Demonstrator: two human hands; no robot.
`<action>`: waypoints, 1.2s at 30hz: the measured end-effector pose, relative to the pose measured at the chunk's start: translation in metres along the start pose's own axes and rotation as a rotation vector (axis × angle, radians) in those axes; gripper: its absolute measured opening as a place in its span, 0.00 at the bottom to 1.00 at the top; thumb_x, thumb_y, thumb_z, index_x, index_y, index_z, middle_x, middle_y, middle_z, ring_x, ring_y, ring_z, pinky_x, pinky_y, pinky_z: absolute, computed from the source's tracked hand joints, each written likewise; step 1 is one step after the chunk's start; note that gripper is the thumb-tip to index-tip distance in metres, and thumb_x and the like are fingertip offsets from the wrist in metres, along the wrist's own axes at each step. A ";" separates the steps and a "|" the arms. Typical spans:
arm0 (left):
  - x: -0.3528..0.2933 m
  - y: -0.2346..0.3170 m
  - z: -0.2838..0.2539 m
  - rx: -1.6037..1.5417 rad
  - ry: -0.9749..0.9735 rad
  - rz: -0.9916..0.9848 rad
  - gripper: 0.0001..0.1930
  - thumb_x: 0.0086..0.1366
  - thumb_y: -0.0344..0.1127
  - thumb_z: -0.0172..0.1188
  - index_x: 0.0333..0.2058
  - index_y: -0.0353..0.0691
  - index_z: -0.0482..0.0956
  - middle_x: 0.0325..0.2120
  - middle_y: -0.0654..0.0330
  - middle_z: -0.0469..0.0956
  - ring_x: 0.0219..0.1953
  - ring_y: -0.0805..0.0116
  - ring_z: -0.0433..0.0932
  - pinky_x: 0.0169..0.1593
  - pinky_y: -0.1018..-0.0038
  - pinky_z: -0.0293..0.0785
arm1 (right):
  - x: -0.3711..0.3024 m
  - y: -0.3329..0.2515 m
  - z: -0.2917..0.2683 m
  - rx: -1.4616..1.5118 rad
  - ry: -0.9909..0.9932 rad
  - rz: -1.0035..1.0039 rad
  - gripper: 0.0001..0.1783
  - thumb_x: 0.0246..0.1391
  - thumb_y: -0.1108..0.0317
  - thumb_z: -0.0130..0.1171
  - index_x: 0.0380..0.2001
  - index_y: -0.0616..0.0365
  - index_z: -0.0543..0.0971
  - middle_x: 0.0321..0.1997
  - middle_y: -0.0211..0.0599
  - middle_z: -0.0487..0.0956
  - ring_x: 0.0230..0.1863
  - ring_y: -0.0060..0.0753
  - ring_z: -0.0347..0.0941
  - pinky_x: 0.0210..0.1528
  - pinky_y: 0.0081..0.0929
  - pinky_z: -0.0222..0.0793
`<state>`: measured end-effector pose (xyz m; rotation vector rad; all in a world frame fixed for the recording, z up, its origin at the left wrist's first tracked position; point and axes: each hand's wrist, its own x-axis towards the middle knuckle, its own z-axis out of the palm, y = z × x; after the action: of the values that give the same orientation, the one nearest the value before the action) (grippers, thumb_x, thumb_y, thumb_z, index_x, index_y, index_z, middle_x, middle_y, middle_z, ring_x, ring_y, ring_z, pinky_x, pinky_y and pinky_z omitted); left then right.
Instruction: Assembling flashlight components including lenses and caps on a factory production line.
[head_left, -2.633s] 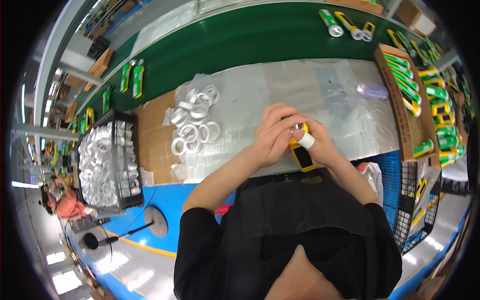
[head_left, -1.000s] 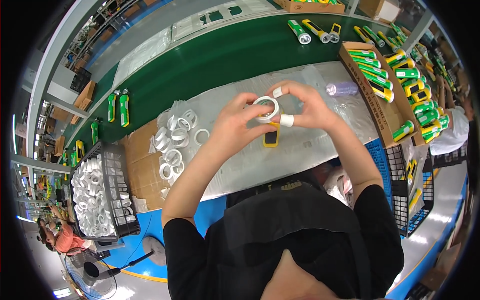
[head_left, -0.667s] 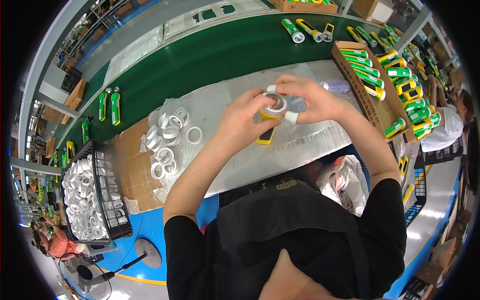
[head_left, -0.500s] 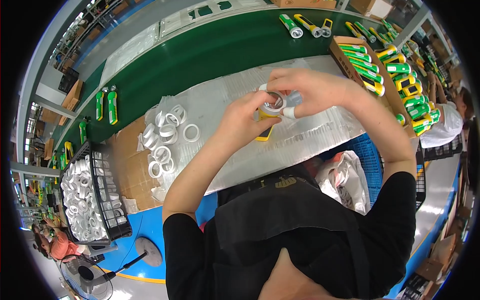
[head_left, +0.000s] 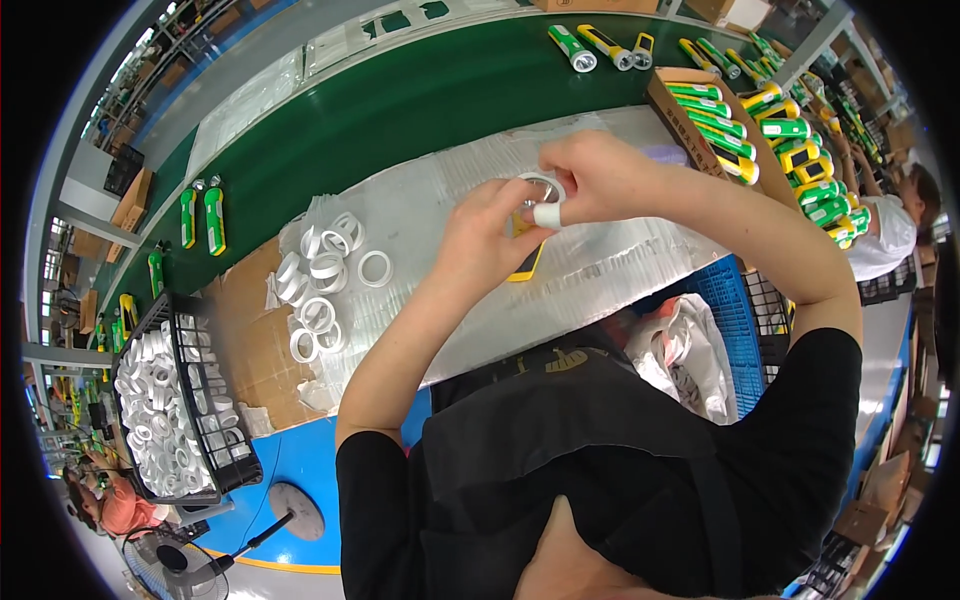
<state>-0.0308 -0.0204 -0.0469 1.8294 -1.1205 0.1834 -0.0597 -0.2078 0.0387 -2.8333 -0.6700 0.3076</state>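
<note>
Yellow flashlight: between my two hands, above the plastic-covered work surface, right of the loose rings. Tilted, head up toward me, lower end with its dark panel showing below my left fingers.

White ring: around the head of the flashlight, bright reflector visible inside it. Cannot tell whether it is fully seated; fingers cover the near edge.

Left hand: closed narrowly on the flashlight just under its head, thumb on the near side, index up against the ring.

Right hand: fingers curled in at the right edge of the ring, thumb bent to meet the near edge. Small gap between thumb and index, the ring in it. White wrap on this thumb, close to the left fingers.

Left of hands: loose rings, white, piled on the plastic, one lying flat a little apart. Brown cardboard beyond them, then a black crate full of similar rings.

Right of hands: open carton with green and yellow flashlights laid in a row; a purplish object near it, partly hidden by my right arm.

Far side: green belt; three flashlights at its right, two green ones at its left.
</note>
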 end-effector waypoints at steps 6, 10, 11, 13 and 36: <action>-0.004 -0.005 0.004 0.038 0.036 0.028 0.20 0.47 0.31 0.73 0.40 0.43 0.78 0.33 0.59 0.79 0.33 0.62 0.78 0.37 0.70 0.75 | -0.004 0.005 0.004 -0.014 0.265 -0.012 0.27 0.43 0.45 0.65 0.28 0.61 0.73 0.26 0.43 0.76 0.28 0.47 0.75 0.29 0.41 0.67; -0.001 -0.005 0.009 0.028 0.082 0.054 0.20 0.46 0.30 0.74 0.39 0.43 0.78 0.31 0.60 0.78 0.30 0.64 0.76 0.34 0.70 0.74 | 0.003 0.004 0.017 0.117 0.194 -0.004 0.27 0.43 0.45 0.64 0.29 0.61 0.73 0.29 0.44 0.76 0.32 0.47 0.75 0.32 0.40 0.69; -0.001 -0.003 0.012 0.026 0.083 0.051 0.20 0.46 0.30 0.74 0.39 0.43 0.78 0.31 0.60 0.78 0.30 0.64 0.76 0.34 0.70 0.74 | 0.003 0.001 0.016 0.021 0.156 0.171 0.26 0.43 0.47 0.63 0.30 0.61 0.74 0.32 0.45 0.76 0.35 0.46 0.75 0.35 0.39 0.71; -0.003 0.001 0.012 0.028 0.076 0.045 0.20 0.45 0.29 0.74 0.38 0.43 0.78 0.32 0.60 0.78 0.28 0.64 0.75 0.33 0.70 0.73 | 0.004 0.001 0.013 0.042 0.164 0.138 0.22 0.46 0.51 0.64 0.31 0.61 0.73 0.33 0.44 0.75 0.33 0.45 0.74 0.33 0.38 0.69; 0.045 -0.142 -0.084 0.236 -0.021 -0.077 0.29 0.56 0.45 0.67 0.53 0.40 0.70 0.44 0.47 0.78 0.46 0.48 0.76 0.49 0.59 0.73 | 0.154 0.094 0.073 0.430 0.969 -0.003 0.12 0.65 0.62 0.46 0.41 0.59 0.74 0.34 0.45 0.76 0.34 0.35 0.73 0.38 0.29 0.69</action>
<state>0.1293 0.0352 -0.0678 2.0835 -1.0774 0.2612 0.0957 -0.2071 -0.0784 -2.1718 -0.3219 -0.7810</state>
